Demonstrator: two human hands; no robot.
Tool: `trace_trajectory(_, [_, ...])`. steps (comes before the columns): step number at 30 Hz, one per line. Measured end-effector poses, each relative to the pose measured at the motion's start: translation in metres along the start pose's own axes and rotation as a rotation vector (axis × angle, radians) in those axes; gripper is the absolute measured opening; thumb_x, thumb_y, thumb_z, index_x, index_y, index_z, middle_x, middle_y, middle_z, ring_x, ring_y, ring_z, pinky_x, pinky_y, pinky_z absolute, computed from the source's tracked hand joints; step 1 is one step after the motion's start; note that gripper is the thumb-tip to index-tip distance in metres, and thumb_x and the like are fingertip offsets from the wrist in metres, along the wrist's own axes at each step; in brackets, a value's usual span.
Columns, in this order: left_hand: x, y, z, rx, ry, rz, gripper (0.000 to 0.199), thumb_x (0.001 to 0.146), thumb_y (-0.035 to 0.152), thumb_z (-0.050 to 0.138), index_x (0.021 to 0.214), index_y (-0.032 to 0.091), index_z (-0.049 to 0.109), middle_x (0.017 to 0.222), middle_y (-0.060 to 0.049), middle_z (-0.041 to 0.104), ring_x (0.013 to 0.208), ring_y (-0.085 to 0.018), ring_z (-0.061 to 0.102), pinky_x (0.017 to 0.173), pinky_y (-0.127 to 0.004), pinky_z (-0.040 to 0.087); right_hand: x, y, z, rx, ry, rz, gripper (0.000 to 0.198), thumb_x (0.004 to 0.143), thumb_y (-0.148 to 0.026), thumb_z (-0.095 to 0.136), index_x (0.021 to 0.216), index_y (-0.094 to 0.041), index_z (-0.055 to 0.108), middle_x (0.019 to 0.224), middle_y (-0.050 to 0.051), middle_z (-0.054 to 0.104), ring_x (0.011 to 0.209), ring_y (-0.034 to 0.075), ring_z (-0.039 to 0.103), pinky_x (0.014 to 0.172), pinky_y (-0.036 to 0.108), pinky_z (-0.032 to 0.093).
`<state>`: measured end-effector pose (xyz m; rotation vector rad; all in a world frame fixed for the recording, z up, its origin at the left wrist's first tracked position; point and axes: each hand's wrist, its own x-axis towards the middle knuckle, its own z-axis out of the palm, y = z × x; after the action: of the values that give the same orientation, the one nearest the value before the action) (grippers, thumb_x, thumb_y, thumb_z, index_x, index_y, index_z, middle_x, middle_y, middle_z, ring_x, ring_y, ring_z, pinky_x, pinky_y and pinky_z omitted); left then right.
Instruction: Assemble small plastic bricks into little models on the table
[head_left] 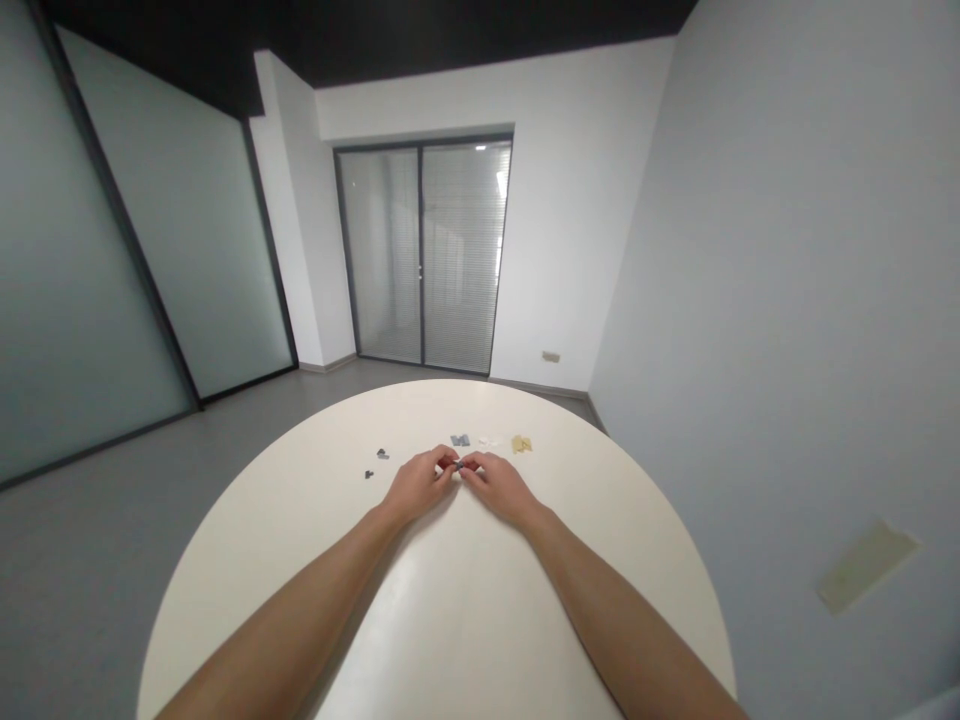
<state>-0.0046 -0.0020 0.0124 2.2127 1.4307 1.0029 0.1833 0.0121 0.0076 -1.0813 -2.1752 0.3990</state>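
Observation:
My left hand (420,482) and my right hand (498,484) meet over the middle of the round table. Between their fingertips they pinch a small dark grey piece (460,466); its kind is too small to make out, and the fingers cover part of it. Just beyond the hands lie a small group of blue-grey pieces (460,440) and some white pieces (488,442). Yellowish pieces (521,444) sit in a cluster beyond my right hand. Left of my left hand are small dark grey pieces (382,454) and another dark piece (368,474).
The cream round table (465,620) stretches from under my forearms to its curved far edge. Past it stands a glass door (421,260) with blinds. Frosted glass panels (172,220) are on the left, and a grey-white wall (787,300) rises close on the right.

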Motion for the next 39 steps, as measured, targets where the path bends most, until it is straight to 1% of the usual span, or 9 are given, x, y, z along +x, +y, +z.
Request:
trace_trajectory(5, [0.0, -0.0011, 0.0007, -0.014, 0.001, 0.026, 0.021, 0.087, 0.027, 0.049, 0.1, 0.026, 0.066, 0.097, 0.0, 0.072, 0.086, -0.015, 0.065, 0.078, -0.025, 0.05, -0.0003, -0.0012, 0.0008, 0.018, 0.004, 0.007, 0.02, 0.095, -0.034, 0.05, 0.1, -0.022, 0.066, 0.095, 0.003, 0.069, 0.087, 0.017, 0.061, 0.077, 0.027, 0.044])
trace_trajectory(9, [0.0001, 0.0002, 0.0, -0.007, 0.002, 0.04, 0.021, 0.086, 0.028, 0.051, 0.101, 0.026, 0.066, 0.093, 0.0, 0.071, 0.084, -0.015, 0.064, 0.076, -0.024, 0.05, -0.0007, -0.002, 0.0004, 0.029, 0.005, 0.027, 0.022, 0.096, -0.035, 0.047, 0.1, -0.022, 0.064, 0.093, 0.003, 0.069, 0.085, 0.016, 0.061, 0.075, 0.026, 0.044])
trace_trajectory(14, [-0.0005, 0.0028, -0.0022, 0.006, 0.003, 0.021, 0.02, 0.086, 0.031, 0.053, 0.101, 0.027, 0.066, 0.092, 0.001, 0.071, 0.083, -0.015, 0.064, 0.075, -0.024, 0.05, -0.0007, -0.004, -0.0007, 0.013, -0.005, 0.022, 0.021, 0.096, -0.035, 0.047, 0.097, -0.023, 0.064, 0.094, 0.003, 0.069, 0.086, 0.017, 0.061, 0.074, 0.026, 0.043])
trace_trajectory(20, [-0.0002, 0.0024, -0.0034, 0.02, 0.007, 0.024, 0.022, 0.087, 0.03, 0.052, 0.104, 0.028, 0.066, 0.095, 0.0, 0.071, 0.084, -0.015, 0.064, 0.074, -0.024, 0.049, -0.0011, -0.0044, -0.0021, 0.036, 0.005, 0.027, 0.023, 0.094, -0.037, 0.05, 0.11, -0.024, 0.059, 0.095, 0.002, 0.069, 0.085, 0.016, 0.062, 0.076, 0.026, 0.043])
trace_trajectory(24, [0.0003, -0.0002, -0.0023, 0.027, 0.019, 0.027, 0.021, 0.087, 0.03, 0.053, 0.103, 0.028, 0.067, 0.095, 0.0, 0.071, 0.084, -0.015, 0.064, 0.074, -0.024, 0.05, -0.0014, -0.0045, -0.0026, 0.052, 0.019, 0.031, 0.023, 0.093, -0.035, 0.052, 0.113, -0.025, 0.056, 0.095, 0.001, 0.069, 0.085, 0.016, 0.062, 0.076, 0.027, 0.043])
trace_trajectory(31, [0.0004, -0.0011, -0.0009, 0.03, 0.031, 0.036, 0.022, 0.086, 0.028, 0.053, 0.103, 0.026, 0.067, 0.098, -0.001, 0.071, 0.087, -0.016, 0.064, 0.076, -0.024, 0.05, -0.0015, -0.0049, -0.0027, 0.039, 0.028, 0.02, 0.019, 0.092, -0.031, 0.052, 0.109, -0.024, 0.057, 0.094, 0.001, 0.069, 0.085, 0.016, 0.061, 0.076, 0.026, 0.042])
trace_trajectory(39, [0.0014, -0.0042, 0.0007, 0.037, 0.051, 0.067, 0.022, 0.086, 0.026, 0.054, 0.103, 0.027, 0.067, 0.098, 0.001, 0.07, 0.087, -0.015, 0.064, 0.074, -0.023, 0.049, -0.0008, -0.0043, -0.0018, 0.058, 0.035, 0.007, 0.017, 0.092, -0.029, 0.052, 0.106, -0.025, 0.058, 0.092, 0.0, 0.068, 0.084, 0.016, 0.061, 0.075, 0.026, 0.042])
